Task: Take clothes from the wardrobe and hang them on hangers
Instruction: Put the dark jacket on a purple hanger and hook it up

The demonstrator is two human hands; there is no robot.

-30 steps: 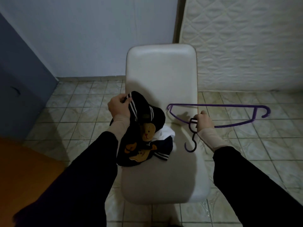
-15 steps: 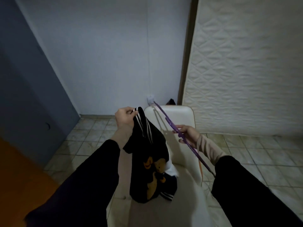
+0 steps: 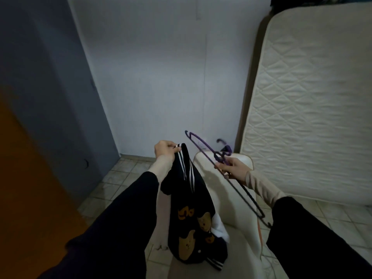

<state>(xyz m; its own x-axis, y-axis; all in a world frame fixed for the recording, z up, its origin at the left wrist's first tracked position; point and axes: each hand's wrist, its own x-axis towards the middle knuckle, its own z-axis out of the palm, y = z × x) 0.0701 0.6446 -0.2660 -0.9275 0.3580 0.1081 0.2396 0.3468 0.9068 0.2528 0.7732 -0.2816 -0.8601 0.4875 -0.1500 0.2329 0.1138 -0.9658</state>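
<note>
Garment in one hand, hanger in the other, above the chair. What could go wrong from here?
1. The left hand only pinches the striped edge of the black garment; the hanging weight could slip free.
2. The right hand holds the purple hanger near its middle, tilted, so its end may snag the bunched fabric instead of entering an opening.
3. The garment hangs folded, opening hidden; threading may misalign.
</note>
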